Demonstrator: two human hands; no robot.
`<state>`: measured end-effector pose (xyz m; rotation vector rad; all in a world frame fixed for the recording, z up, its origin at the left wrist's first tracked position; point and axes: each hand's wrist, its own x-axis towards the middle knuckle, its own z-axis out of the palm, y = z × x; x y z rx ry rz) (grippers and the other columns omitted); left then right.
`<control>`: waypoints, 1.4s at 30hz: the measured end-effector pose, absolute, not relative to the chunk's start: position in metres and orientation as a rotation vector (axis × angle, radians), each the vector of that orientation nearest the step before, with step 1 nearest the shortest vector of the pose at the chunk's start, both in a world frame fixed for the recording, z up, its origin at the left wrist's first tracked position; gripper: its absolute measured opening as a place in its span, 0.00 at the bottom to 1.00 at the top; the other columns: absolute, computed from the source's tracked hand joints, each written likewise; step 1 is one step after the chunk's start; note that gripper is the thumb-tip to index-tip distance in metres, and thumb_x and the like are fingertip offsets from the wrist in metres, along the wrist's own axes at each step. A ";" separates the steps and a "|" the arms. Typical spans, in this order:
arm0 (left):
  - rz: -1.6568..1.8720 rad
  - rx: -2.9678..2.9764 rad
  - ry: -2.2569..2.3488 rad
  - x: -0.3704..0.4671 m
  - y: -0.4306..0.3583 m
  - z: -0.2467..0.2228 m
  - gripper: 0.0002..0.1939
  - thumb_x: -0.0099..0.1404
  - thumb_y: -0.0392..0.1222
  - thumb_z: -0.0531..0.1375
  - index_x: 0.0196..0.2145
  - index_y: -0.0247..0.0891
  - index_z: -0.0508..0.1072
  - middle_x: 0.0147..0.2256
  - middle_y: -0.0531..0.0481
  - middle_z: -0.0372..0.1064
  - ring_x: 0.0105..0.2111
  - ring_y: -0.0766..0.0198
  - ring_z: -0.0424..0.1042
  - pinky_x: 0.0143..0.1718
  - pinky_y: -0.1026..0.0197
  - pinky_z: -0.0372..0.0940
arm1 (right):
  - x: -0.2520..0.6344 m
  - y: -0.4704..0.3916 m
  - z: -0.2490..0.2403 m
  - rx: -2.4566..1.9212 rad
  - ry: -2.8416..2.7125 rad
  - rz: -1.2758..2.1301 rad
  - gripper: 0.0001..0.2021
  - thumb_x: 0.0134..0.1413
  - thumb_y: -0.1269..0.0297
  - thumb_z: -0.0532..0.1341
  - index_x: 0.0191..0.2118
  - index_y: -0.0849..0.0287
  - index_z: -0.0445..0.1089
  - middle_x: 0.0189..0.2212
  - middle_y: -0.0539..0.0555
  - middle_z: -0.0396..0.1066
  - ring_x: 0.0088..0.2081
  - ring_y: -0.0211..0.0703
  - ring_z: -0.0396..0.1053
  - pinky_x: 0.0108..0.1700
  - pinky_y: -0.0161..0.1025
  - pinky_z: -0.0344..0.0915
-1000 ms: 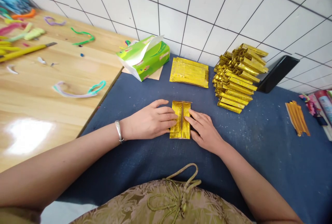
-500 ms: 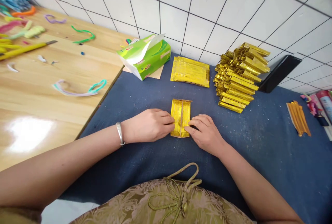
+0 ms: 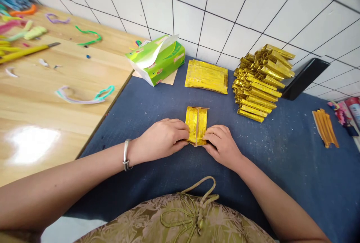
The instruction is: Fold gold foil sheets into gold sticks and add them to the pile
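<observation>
A creased piece of gold foil paper [image 3: 197, 125] lies in front of me on the dark blue cloth [image 3: 157, 183], with a pale seam running down its middle. My left hand [image 3: 165, 138], below a silver bangle, pinches its lower left edge. On the opposite side, the fingers and thumb of my right hand [image 3: 222, 143] grip the lower right edge. The near end of the paper bends up slightly between them. Beyond it sits a flat stack of gold foil sheets [image 3: 206, 76]. To the right stands a pile of folded gold foil tubes [image 3: 257, 85].
A green tissue pack [image 3: 161, 59] stands by the tiled wall. A black phone [image 3: 306, 78] leans behind the tubes. Orange-gold strips [image 3: 325, 128] lie at far right. On the wooden table [image 3: 70, 123] at left are pipe cleaners [image 3: 90, 38] and a yellow pen-like tool [image 3: 28, 52].
My fingers have slid to the near corners of the gold foil paper, and its near edge is now lifted and bent. My left wrist has turned a little.
</observation>
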<state>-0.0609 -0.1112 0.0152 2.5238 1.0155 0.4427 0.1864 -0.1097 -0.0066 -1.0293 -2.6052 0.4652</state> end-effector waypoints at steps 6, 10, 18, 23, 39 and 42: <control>0.377 2.478 1.066 -0.059 -0.112 0.013 0.10 0.66 0.41 0.53 0.38 0.40 0.74 0.40 0.49 0.71 0.41 0.61 0.68 0.46 0.57 0.62 | 0.184 -0.111 -0.004 -1.083 -2.535 0.539 0.05 0.56 0.64 0.58 0.38 0.56 0.68 0.39 0.53 0.70 0.44 0.45 0.63 0.49 0.46 0.56; 0.368 2.462 1.128 -0.055 -0.112 0.010 0.11 0.67 0.41 0.52 0.36 0.38 0.73 0.40 0.49 0.70 0.41 0.60 0.66 0.44 0.56 0.60 | 0.181 -0.115 -0.005 -1.158 -2.461 0.558 0.05 0.58 0.64 0.56 0.36 0.55 0.69 0.38 0.53 0.70 0.43 0.44 0.63 0.48 0.46 0.57; 0.408 2.476 1.259 -0.049 -0.112 0.000 0.11 0.67 0.42 0.51 0.34 0.36 0.72 0.39 0.46 0.68 0.41 0.59 0.64 0.40 0.57 0.58 | 0.171 -0.119 -0.010 -1.341 -2.332 0.458 0.04 0.54 0.67 0.58 0.29 0.56 0.67 0.34 0.53 0.68 0.42 0.47 0.62 0.45 0.47 0.58; 0.422 2.371 1.110 -0.057 -0.103 -0.001 0.11 0.65 0.47 0.55 0.33 0.37 0.73 0.41 0.48 0.68 0.41 0.61 0.65 0.44 0.57 0.58 | 0.170 -0.119 -0.011 -1.376 -2.324 0.431 0.03 0.52 0.67 0.59 0.28 0.56 0.66 0.34 0.53 0.68 0.42 0.48 0.61 0.44 0.47 0.59; 0.501 2.318 1.186 -0.055 -0.104 -0.007 0.07 0.61 0.40 0.57 0.29 0.37 0.73 0.40 0.48 0.67 0.40 0.61 0.64 0.44 0.55 0.59 | 0.169 -0.119 -0.011 -1.390 -2.293 0.444 0.03 0.52 0.67 0.59 0.28 0.57 0.66 0.34 0.54 0.67 0.42 0.48 0.61 0.44 0.46 0.58; 0.491 2.314 1.227 -0.053 -0.104 -0.007 0.07 0.59 0.41 0.58 0.26 0.36 0.72 0.39 0.49 0.67 0.40 0.61 0.63 0.44 0.55 0.58 | 0.169 -0.119 -0.010 -1.406 -2.292 0.450 0.04 0.51 0.68 0.59 0.28 0.57 0.66 0.34 0.53 0.67 0.42 0.47 0.61 0.45 0.46 0.58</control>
